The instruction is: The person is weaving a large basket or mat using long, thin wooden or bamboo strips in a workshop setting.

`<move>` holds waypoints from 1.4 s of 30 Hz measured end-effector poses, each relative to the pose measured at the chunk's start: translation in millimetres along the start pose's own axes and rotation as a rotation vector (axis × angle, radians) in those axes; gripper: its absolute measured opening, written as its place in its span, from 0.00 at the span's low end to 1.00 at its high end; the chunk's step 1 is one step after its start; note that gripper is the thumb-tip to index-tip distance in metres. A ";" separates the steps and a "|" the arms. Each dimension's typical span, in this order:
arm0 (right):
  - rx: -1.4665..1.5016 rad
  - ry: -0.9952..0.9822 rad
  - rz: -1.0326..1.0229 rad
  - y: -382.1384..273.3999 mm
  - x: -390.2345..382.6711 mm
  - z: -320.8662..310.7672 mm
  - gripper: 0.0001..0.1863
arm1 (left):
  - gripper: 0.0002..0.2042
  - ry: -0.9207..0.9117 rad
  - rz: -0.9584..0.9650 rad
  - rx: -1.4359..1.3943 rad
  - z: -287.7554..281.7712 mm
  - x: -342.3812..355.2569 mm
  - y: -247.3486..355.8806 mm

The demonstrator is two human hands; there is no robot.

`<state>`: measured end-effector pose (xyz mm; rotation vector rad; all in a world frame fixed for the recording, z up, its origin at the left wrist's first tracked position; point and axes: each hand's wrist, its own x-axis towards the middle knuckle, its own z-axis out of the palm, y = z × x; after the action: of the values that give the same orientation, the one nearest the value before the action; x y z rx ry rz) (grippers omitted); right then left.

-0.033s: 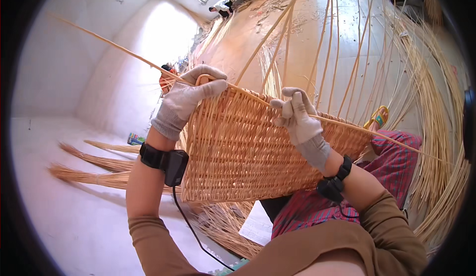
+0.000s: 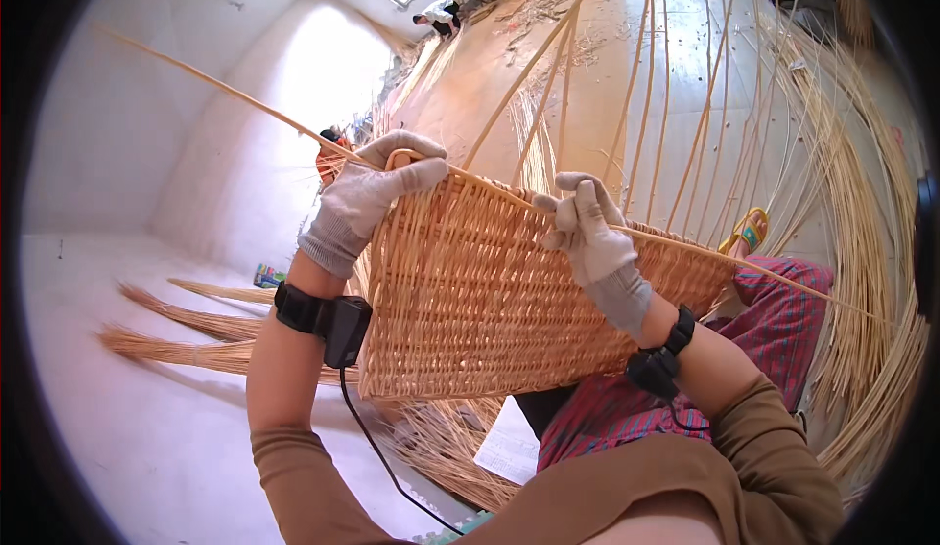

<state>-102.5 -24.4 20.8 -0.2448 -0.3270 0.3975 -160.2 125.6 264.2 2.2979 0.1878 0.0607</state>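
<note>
A woven wicker panel [image 2: 490, 300] stands tilted in front of me, its lower right part against my lap. My gloved left hand [image 2: 357, 202] is closed round its upper left corner, thumb along the top edge. A long thin willow rod [image 2: 230, 90] runs under that hand and along the panel's top edge, with both ends sticking out past the sides. My gloved right hand [image 2: 599, 246] pinches the rod near the middle of that edge. Several upright stakes [image 2: 641, 85] rise from the panel's far side. Fingers behind the panel are hidden.
Bundles of rods lie on the floor at left [image 2: 196, 349] and in a long heap at right [image 2: 847, 281]. More cut rods [image 2: 450, 447] and a paper sheet [image 2: 509, 442] lie below the panel. Another person [image 2: 441, 18] bends down far off; a second is partly visible near the wall.
</note>
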 end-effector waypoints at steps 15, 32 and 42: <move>-1.211 0.036 -0.628 -14.8 23.3 70.3 0.10 | 0.07 -0.009 -0.185 0.046 -0.1 12.6 13.0; -1.537 -0.042 -0.206 -37.1 42.4 101.2 0.16 | 0.08 0.060 -0.101 0.131 0.6 14.9 2.8; -1.050 -0.435 -0.175 -0.7 -40.5 41.9 0.05 | 0.07 0.031 -0.104 0.048 1.4 12.1 5.9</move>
<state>-152.5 -34.8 49.0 -1.1545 -0.9696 0.0657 -147.5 122.5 267.4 2.3320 0.3284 0.0392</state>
